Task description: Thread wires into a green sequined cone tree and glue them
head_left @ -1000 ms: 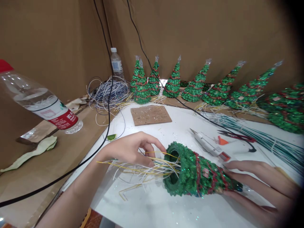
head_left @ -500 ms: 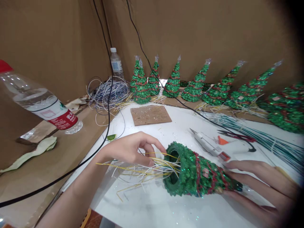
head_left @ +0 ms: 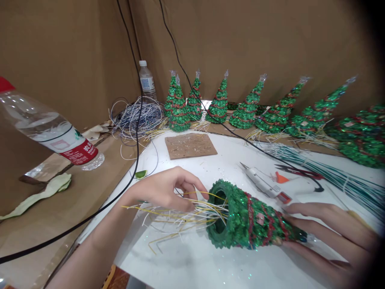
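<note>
A small green glittery Christmas tree (head_left: 251,216) lies on its side over the white table, its hollow base facing left. My right hand (head_left: 333,228) is closed around its narrow tip, by the clear topper. Out of the hollow base comes a loose bundle of yellow and white wires (head_left: 180,214). My left hand (head_left: 174,188) is curled over these wires just left of the opening, thumb and fingers pinching among them. Its index fingertip is at the base's rim. The exact strands between the fingers are partly hidden.
Behind the tree lie a white glue gun (head_left: 267,182), dark-red-handled pliers (head_left: 300,171) and a bundle of green wires (head_left: 339,172). Several finished trees (head_left: 218,100) line the back. A cardboard piece (head_left: 191,145), tangled wires (head_left: 136,118) and a water bottle (head_left: 57,134) are leftward. A black cable (head_left: 132,176) crosses.
Almost nothing differs. My left index finger has shifted very slightly at the rim; the tree and my right hand keep their places.
</note>
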A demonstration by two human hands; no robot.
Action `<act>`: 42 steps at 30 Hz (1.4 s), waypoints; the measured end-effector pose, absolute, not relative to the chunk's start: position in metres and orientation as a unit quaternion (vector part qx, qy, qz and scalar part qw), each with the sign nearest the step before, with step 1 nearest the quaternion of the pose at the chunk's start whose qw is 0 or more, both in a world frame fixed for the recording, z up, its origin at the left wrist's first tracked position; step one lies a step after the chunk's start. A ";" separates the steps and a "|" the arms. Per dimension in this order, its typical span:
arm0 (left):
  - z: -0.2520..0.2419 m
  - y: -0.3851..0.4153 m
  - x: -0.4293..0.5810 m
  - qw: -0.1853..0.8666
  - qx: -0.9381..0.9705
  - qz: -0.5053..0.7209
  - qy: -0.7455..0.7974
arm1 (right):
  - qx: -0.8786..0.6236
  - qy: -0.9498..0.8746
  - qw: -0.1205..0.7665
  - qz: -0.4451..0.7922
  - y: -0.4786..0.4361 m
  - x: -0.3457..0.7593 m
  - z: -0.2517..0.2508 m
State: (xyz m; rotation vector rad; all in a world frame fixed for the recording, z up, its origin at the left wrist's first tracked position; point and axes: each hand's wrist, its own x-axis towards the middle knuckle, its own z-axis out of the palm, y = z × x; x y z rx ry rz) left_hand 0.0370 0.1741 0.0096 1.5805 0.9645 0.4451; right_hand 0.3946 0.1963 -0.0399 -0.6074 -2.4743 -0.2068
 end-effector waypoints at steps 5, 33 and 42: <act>0.009 0.177 0.039 0.563 0.684 0.174 0.431 | -0.225 -0.926 0.291 -0.082 0.197 0.395 -0.041; 0.006 0.177 0.040 0.543 0.688 0.234 0.422 | -0.229 -0.928 0.281 -0.086 0.197 0.395 -0.039; 0.006 0.176 0.040 0.539 0.695 0.238 0.412 | -0.230 -0.930 0.277 -0.080 0.197 0.394 -0.040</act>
